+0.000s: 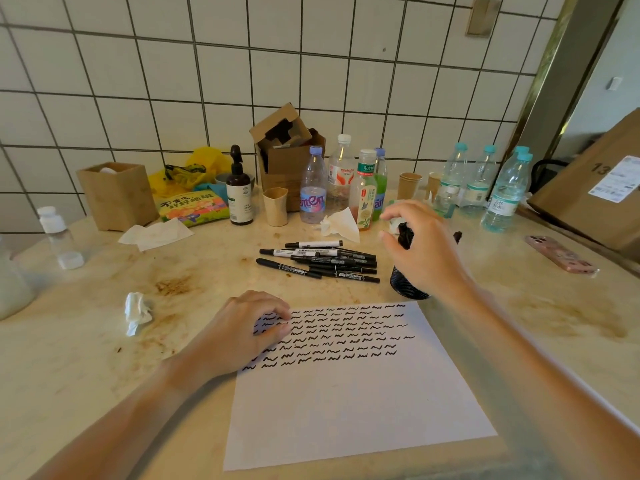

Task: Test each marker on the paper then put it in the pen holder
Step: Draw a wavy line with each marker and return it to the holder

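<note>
Your left hand [242,336] is resting on the paper's [349,393] upper left corner, fingers curled, pressing it down and gripping nothing. Squiggle rows are covering the paper's top half. Just beyond the paper's upper right corner, your right hand [420,249] is hovering over the black mesh pen holder [403,280], fingers loosely spread around marker tops; grip unclear. Left of the pen holder, a pile of markers [320,261] is lying flat.

A stained beige stone counter [104,341] fills the room's near side. Behind the counter rises a wall of white square tiles [242,64] with dark grout — and right of that wall, a brass-edged mirror [588,98].
</note>
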